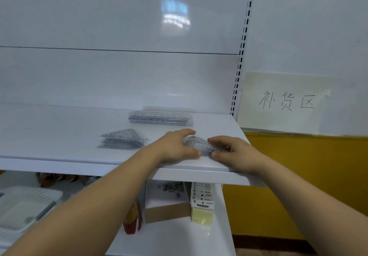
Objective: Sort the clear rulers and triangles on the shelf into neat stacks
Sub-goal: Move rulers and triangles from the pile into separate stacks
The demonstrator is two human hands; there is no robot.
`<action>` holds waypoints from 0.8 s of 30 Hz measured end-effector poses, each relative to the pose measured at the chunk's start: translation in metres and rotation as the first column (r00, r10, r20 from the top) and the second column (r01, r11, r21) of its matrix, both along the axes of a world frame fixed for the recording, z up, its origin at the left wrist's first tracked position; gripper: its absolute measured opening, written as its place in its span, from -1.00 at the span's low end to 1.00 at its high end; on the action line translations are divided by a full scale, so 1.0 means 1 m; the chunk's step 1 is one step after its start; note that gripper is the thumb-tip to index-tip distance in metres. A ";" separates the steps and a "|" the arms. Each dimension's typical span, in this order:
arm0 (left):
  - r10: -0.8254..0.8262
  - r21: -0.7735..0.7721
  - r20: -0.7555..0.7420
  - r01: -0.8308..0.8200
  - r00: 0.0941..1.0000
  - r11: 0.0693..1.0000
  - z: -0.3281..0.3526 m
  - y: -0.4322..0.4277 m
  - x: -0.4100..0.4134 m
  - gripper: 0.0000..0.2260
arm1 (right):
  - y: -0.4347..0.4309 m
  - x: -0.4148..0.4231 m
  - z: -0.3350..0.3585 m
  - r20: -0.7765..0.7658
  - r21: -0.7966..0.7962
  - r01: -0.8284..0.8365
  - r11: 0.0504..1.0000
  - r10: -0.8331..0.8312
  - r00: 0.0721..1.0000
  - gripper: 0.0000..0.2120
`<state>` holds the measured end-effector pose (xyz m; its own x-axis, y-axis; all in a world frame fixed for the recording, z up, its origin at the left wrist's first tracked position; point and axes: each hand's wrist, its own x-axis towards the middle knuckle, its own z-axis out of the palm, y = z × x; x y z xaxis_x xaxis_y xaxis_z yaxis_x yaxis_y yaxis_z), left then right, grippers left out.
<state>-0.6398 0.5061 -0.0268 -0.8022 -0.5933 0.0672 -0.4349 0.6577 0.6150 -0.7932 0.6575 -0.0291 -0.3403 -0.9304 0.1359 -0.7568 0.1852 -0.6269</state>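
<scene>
On the white shelf (pixel 59 136) a stack of clear straight rulers (pixel 161 118) lies near the back panel. In front and to the left of it sits a stack of clear triangles (pixel 123 141). A second pile of clear triangles (pixel 201 146) lies near the shelf's front right corner. My left hand (pixel 177 146) grips its left side, thumb at the front edge and fingers curled over the back. My right hand (pixel 233 152) holds its right side the same way. Both hands hide part of that pile.
The shelf's front lip (pixel 79 166) runs below my wrists. On the lower shelf stand a brown cardboard box (pixel 167 206) with small metal parts, yellow sticky notes (pixel 202 210), a red packet (pixel 132 222) and a clear plastic tray (pixel 23 206). A paper sign (pixel 284 102) hangs at the right.
</scene>
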 end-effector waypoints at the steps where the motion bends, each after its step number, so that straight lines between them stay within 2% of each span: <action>1: 0.003 -0.009 0.009 -0.003 1.000 1.000 -0.001 0.000 -0.002 -0.31 | 0.001 0.000 0.000 0.004 0.014 -0.012 1.000 0.012 1.000 -0.48; 4: 0.039 -0.026 -0.014 -0.039 0.999 0.999 -0.005 0.002 -0.004 -0.28 | 0.005 -0.001 0.002 0.046 0.009 -0.039 0.999 0.038 0.998 -0.39; 6: 0.048 -0.077 -0.024 -0.050 0.999 0.996 -0.007 0.003 -0.004 -0.30 | 0.004 -0.003 0.001 0.082 -0.064 -0.009 0.998 0.014 0.997 -0.52; 9: 0.031 -0.127 -0.024 -0.034 0.999 0.991 -0.006 0.005 -0.003 -0.32 | 0.003 -0.003 -0.001 0.058 -0.111 0.079 0.991 -0.073 0.996 -0.70; 16: 0.045 -0.120 -0.087 -0.055 0.995 0.991 -0.006 0.002 0.000 -0.40 | 0.003 -0.001 -0.004 0.004 -0.113 0.084 0.990 -0.084 0.996 -0.76; 20: 0.013 0.004 -0.119 -0.013 0.993 1.000 -0.007 0.002 0.000 -0.42 | 0.006 0.004 -0.006 0.095 -0.109 0.051 0.993 -0.041 0.995 -0.77; 24: -0.020 0.140 -0.119 0.037 0.993 0.989 -0.005 -0.002 0.000 -0.41 | 0.004 0.002 -0.005 0.025 -0.106 0.058 0.993 -0.055 0.998 -0.78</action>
